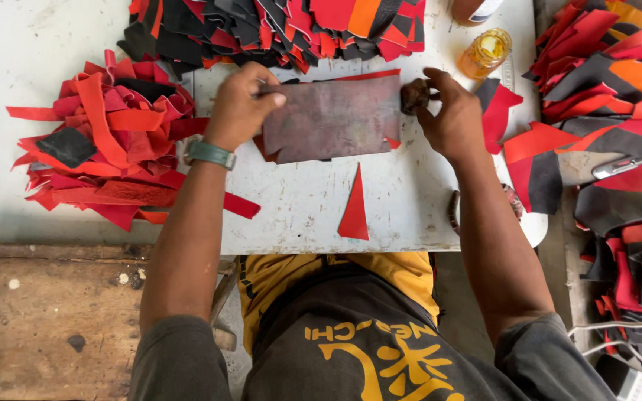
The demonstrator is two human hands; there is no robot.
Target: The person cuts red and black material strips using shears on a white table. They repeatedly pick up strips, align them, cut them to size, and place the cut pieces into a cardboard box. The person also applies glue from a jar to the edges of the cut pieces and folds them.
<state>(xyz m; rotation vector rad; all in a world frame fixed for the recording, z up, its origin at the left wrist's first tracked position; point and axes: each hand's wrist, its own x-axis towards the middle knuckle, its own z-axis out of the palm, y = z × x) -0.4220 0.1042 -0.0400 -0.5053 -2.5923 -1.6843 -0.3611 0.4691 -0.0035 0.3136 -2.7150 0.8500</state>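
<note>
A worn, dark metal plate point(334, 119) lies flat near the middle of the white table point(31, 44), covering red pieces whose edges show at its rim. The left hand point(241, 106), a green watch point(209, 154) at its wrist, presses on the plate's upper left corner; a thin tool seems to lie under its fingers, though what it is cannot be told. The right hand point(451, 115) pinches a small brown lump point(414, 95) against the plate's right edge. A red triangular offcut point(354, 208) lies just below the plate. A heap of red strips point(105, 141) sits to the left, a pile of black, red and orange cut pieces point(276, 30) behind, further stacks point(603, 67) to the right, and a small amber jar point(486, 52) near the right hand.
</note>
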